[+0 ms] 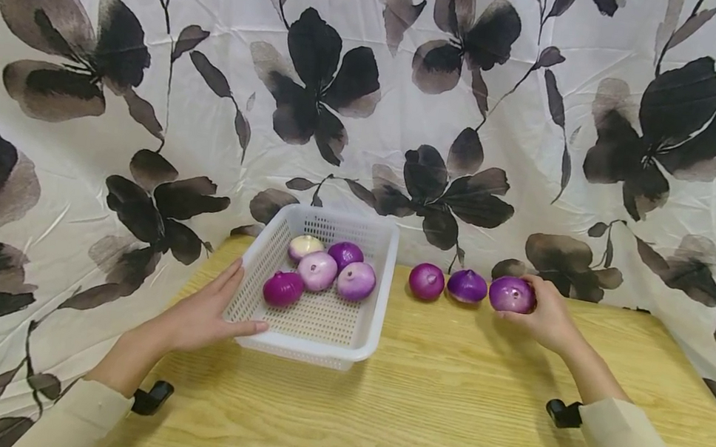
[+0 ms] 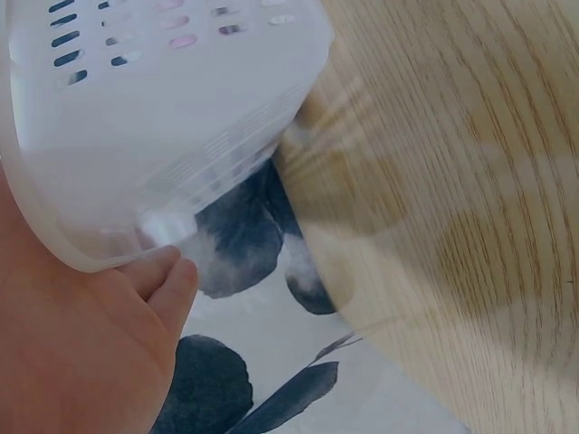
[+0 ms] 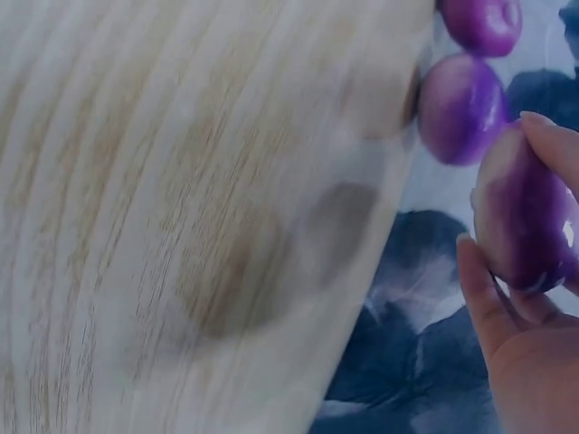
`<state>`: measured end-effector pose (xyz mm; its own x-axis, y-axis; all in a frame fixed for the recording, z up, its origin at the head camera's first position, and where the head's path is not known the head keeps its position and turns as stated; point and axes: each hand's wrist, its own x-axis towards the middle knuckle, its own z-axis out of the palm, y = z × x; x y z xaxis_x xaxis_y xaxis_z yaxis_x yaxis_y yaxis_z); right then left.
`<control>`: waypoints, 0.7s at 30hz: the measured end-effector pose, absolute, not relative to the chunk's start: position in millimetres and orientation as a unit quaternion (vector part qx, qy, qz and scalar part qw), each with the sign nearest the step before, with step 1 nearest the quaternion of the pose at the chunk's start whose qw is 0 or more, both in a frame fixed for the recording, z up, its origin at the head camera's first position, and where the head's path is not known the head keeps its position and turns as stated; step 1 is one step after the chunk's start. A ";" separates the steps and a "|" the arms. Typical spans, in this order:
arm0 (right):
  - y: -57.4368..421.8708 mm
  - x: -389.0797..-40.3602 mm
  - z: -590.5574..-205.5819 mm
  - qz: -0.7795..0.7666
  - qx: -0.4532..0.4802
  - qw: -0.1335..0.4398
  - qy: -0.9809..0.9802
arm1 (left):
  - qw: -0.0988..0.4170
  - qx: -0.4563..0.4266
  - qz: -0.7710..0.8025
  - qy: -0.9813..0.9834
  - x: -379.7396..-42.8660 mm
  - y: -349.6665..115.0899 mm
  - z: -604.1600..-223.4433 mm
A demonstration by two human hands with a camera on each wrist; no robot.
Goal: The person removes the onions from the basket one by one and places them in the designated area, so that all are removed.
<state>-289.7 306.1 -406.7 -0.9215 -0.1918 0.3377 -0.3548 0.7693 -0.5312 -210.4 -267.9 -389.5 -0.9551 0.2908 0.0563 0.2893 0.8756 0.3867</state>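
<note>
Onion (image 1: 513,295) skin shines a deep violet, fading to a paler patch round a small brownish scar that faces the head camera; the right wrist view shows a whitish side running into dark purple. It sits at the right end of a row by the far edge of the table (image 1: 416,402), just beside a squat purple onion (image 1: 467,287), with a rounder magenta onion (image 1: 427,282) further left. Whether it touches the tabletop, I cannot tell.

The right arm reaches forward and inward, and the right hand (image 1: 548,315) grips the end onion from its right — digits curved round the far and near sides, the left side uncovered.

The left arm stretches forward too. Its left hand (image 1: 202,316) lies at the near left corner of a white basket (image 1: 383,294), fingers extended along the outer wall and thumb over the near rim. Inside are five onions (image 1: 317,271) — four purple or pinkish, one mostly cream — well apart from the right hand.
</note>
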 end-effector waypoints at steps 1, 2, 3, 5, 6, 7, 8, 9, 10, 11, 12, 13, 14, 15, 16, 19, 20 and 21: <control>307.4 -291.5 -407.4 0.307 0.142 0.136 -0.931 | 0.001 0.149 0.198 0.969 -210.0 -268.1 -389.0; 308.8 -293.3 -408.3 0.310 0.137 0.137 -0.931 | 0.001 0.150 0.197 0.969 -209.6 -268.2 -388.7; 310.4 -295.3 -409.4 0.310 0.130 0.138 -0.932 | 0.001 0.149 0.196 0.969 -209.2 -268.3 -388.3; 312.9 -299.0 -411.6 0.314 0.119 0.133 -0.933 | 0.001 0.148 0.196 0.969 -208.5 -268.8 -388.1; 314.0 -300.8 -412.6 0.315 0.115 0.128 -0.933 | 0.001 0.147 0.198 0.969 -208.0 -269.1 -388.2; 314.5 -301.9 -413.5 0.318 0.110 0.123 -0.933 | 0.001 0.147 0.198 0.969 -207.7 -269.4 -388.5; 315.2 -303.5 -414.9 0.320 0.107 0.118 -0.934 | 0.002 0.147 0.199 0.969 -207.4 -269.7 -388.8; 315.7 -305.2 -416.2 0.320 0.105 0.112 -0.935 | 0.002 0.147 0.201 0.969 -207.2 -270.0 -389.2; 316.3 -306.9 -417.5 0.322 0.103 0.108 -0.935 | 0.003 0.147 0.201 0.968 -207.3 -270.2 -389.5; 316.4 -308.3 -418.5 0.321 0.102 0.103 -0.936 | 0.003 0.148 0.201 0.968 -207.4 -270.4 -389.9; 316.9 -310.3 -419.9 0.320 0.100 0.100 -0.937 | 0.003 0.148 0.201 0.968 -207.5 -270.7 -390.2; 317.2 -311.9 -421.3 0.321 0.098 0.096 -0.937 | 0.004 0.147 0.200 0.969 -207.7 -270.9 -390.6; 317.5 -313.5 -422.6 0.319 0.095 0.093 -0.938 | 0.004 0.148 0.200 0.969 -207.9 -271.2 -390.9; 318.0 -315.4 -424.3 0.321 0.094 0.092 -0.938 | 0.004 0.147 0.201 0.969 -208.3 -271.3 -391.2; 318.6 -316.9 -425.7 0.323 0.092 0.090 -0.938 | 0.004 0.146 0.201 0.969 -208.8 -271.4 -391.3; 320.3 -319.9 -430.5 0.332 0.085 0.085 -0.935 | 0.005 0.144 0.204 0.968 -209.6 -270.4 -391.0; 320.6 -320.3 -432.1 0.333 0.082 0.083 -0.936 | 0.006 0.145 0.205 0.968 -209.8 -269.8 -390.7; 321.2 -320.6 -433.6 0.334 0.080 0.080 -0.936 | 0.007 0.144 0.206 0.968 -210.0 -269.1 -390.4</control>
<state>-320.6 321.2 -433.6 -0.9742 -0.0964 0.2043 -0.2040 0.7638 -0.6124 -210.0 -269.1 -390.4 -0.9585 0.2815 0.0453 0.2756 0.8738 0.4006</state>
